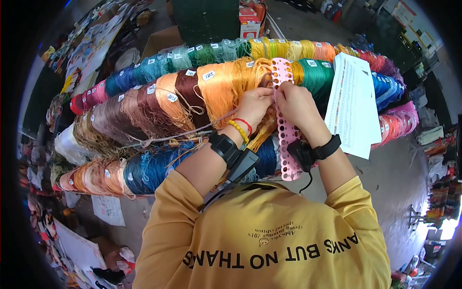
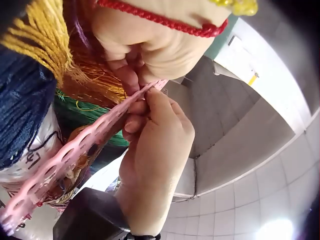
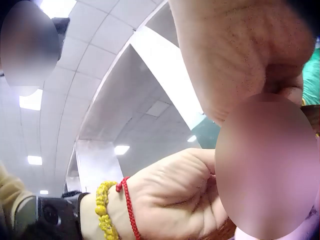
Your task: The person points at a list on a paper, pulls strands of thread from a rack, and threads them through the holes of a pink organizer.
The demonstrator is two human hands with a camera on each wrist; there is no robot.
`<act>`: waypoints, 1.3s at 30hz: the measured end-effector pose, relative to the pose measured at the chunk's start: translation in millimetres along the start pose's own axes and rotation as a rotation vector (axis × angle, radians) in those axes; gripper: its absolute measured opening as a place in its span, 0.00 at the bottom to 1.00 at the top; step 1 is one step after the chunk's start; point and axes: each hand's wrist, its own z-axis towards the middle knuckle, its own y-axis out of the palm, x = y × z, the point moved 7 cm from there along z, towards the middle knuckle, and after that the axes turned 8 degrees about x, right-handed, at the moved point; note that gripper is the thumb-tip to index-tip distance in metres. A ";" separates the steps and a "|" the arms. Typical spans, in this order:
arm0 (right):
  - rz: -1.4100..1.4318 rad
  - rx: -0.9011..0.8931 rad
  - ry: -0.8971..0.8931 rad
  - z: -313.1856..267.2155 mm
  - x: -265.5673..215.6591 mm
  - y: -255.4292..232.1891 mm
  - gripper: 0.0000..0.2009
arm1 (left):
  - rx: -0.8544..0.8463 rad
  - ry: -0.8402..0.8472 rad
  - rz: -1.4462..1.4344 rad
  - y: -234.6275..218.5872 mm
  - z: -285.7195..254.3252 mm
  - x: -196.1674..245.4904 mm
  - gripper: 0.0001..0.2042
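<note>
A long pink strip with rows of round holes [image 1: 287,139] lies upright in the head view, across the skeins of thread. My left hand [image 1: 256,105], with a red cord and yellow beads at the wrist, pinches the strip's left edge near its upper part. Opposite it, my right hand [image 1: 299,105] grips the strip with curled fingers. The left wrist view has both hands' fingertips meeting at the thin strip [image 2: 75,150], the right hand [image 2: 162,137] below it. Orange thread [image 1: 224,89] hangs right beside the left hand. Any thread between the fingertips is hidden.
Rows of labelled thread skeins run across, including green [image 1: 315,74] and dark blue [image 1: 149,171] ones. Printed paper sheets [image 1: 352,103] lie over the skeins at right. A red and white box [image 1: 250,26] stands behind. Loose threads trail at left.
</note>
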 end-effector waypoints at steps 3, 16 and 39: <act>0.100 -0.021 0.008 1.8 6.6 4.5 0.10 | -0.017 -0.004 0.041 0.3 1.3 0.1 0.08; 0.078 -0.003 0.088 -2.5 11.0 4.7 0.08 | -0.085 0.003 0.030 4.2 -1.3 -0.8 0.08; 0.398 -0.255 0.131 -10.8 27.7 10.0 0.12 | -0.122 -0.072 0.299 -25.2 -15.1 22.2 0.09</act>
